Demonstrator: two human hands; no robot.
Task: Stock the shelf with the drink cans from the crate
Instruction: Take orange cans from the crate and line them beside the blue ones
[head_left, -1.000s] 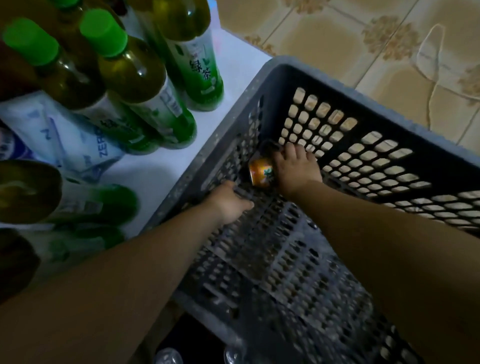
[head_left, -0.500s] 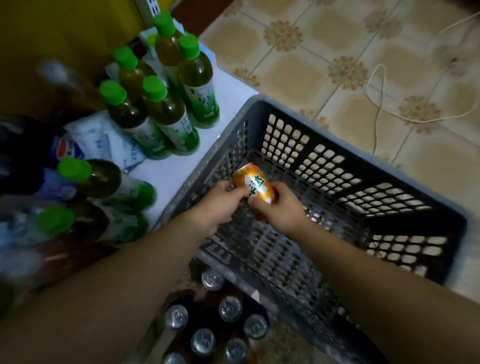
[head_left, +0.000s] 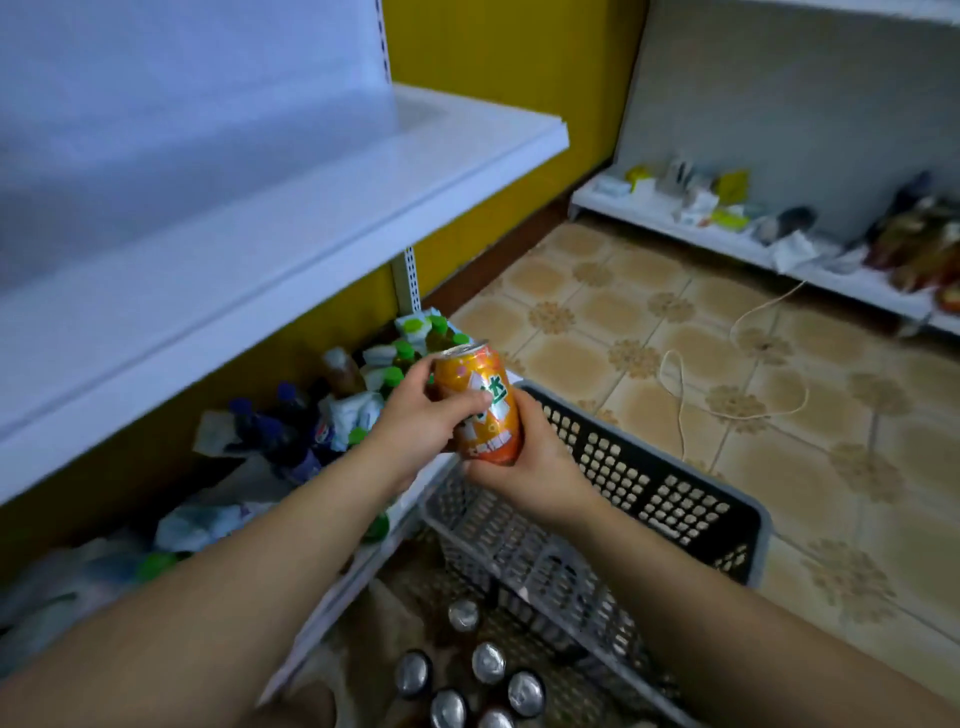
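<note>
Gripped can above crate with left hand and right hand, fingers curled round it. Probably mid-carry; next called for lifting onto shelf.

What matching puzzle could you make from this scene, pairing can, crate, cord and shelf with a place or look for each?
Things:
1 can
2 crate
3 cord
4 shelf

Descriptions:
A looped on the tiles
B gripped by the left hand and right hand
C white, above the bottles
D grey, perforated walls

Pairs: 1-B, 2-D, 3-A, 4-C
</note>
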